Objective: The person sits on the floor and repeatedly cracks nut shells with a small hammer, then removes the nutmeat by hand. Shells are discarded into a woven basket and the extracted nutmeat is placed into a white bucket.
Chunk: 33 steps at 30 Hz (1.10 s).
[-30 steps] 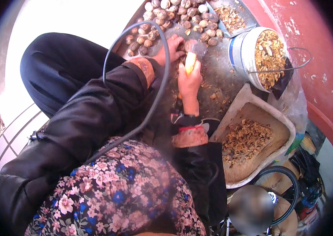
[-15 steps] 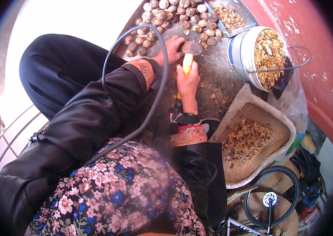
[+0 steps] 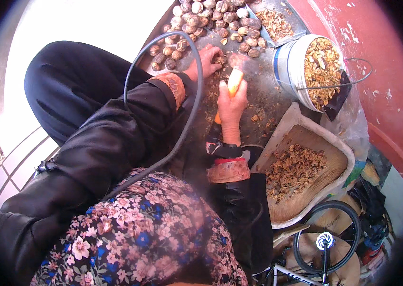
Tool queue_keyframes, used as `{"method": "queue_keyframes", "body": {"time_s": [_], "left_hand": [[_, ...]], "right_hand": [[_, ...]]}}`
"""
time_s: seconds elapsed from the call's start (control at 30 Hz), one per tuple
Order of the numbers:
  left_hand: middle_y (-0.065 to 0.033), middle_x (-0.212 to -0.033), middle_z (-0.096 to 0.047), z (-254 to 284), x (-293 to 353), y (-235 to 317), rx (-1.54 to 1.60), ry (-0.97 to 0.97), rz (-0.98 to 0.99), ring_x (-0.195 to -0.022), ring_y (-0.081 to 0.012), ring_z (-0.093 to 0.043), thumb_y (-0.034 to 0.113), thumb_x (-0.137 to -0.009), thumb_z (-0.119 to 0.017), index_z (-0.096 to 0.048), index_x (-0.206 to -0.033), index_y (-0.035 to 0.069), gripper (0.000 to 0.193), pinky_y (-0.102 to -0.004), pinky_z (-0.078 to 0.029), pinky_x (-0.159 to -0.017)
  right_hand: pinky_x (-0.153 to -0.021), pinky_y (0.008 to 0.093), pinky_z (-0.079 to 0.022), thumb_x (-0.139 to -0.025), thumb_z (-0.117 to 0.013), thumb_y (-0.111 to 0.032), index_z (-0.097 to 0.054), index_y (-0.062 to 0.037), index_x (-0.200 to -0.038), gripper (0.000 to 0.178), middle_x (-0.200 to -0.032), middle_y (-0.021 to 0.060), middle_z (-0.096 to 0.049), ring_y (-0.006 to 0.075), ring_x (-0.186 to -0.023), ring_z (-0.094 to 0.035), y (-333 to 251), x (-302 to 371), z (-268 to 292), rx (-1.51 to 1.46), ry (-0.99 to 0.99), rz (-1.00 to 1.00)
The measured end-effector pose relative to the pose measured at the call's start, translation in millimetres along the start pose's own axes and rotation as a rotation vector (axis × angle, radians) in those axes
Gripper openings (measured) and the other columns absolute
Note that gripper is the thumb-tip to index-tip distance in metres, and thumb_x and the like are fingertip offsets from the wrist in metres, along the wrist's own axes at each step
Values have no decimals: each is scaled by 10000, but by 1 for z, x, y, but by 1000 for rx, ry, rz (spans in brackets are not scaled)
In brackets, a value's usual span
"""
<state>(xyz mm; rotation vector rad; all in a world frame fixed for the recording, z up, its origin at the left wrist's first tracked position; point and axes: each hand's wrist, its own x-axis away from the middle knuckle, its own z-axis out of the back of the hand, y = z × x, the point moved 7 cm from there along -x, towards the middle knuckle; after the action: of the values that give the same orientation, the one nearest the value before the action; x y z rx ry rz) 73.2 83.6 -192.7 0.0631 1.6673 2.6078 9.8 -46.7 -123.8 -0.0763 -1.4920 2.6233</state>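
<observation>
Orange-handled hammer [image 3: 233, 82] gripped in right hand [image 3: 231, 106]; left hand [image 3: 207, 61] pinched a walnut [image 3: 219, 60] just ahead.
Best struck short and square, left fingertips kept clear of the head.

Strong daylight is flooding in from the upper left, blowing the ground [image 3: 92, 24] there out to featureless white. The dark sleeves and trousers are losing detail in shadow. Fisheye distortion is bending edges toward a black circular rim. The hammer head [image 3: 239, 61] is smearing with motion blur; the floral fabric [image 3: 139, 233] nearest the lens is reading soft.
</observation>
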Motion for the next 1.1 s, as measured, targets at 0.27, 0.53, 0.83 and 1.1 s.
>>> {"method": "queue_keyframes", "body": {"time_s": [0.27,0.53,0.83,1.1], "left_hand": [[-84,-1004,-581,-37,-5,30,1353,-368,393,-926,-229,-596,18,-804,-588,-543,-1058,3,259,-318,-499,-807],[-179,-1077,-541,-35,-12,126,1932,-663,335,-1027,-307,-532,298,-904,-477,-481,-1139,-52,421,-386,-454,-899],[-189,-1145,-522,-33,1,178,2065,-697,357,-1054,-310,-521,311,-942,-337,-451,-1149,-48,429,-427,-422,-929],[-180,-1101,-543,-44,30,220,2126,-852,370,-1037,-294,-518,279,-939,-380,-494,-1064,-36,357,-417,-388,-954]], "right_hand": [[-374,255,-409,-825,-572,-126,-424,-58,-944,202,-664,52,-498,125,-442,-487,98,30,16,-572,47,-603],[-729,401,-465,-738,-662,-204,-524,14,-1019,382,-910,172,-562,324,-790,-572,69,4,87,465,150,-51],[-630,261,-494,-796,-556,21,-570,25,-924,129,-867,82,-613,129,-724,-588,-102,-14,130,-302,277,281],[-740,384,-460,-643,-657,-62,-586,-32,-951,318,-922,152,-584,321,-861,-564,-163,6,131,385,71,461]]}}
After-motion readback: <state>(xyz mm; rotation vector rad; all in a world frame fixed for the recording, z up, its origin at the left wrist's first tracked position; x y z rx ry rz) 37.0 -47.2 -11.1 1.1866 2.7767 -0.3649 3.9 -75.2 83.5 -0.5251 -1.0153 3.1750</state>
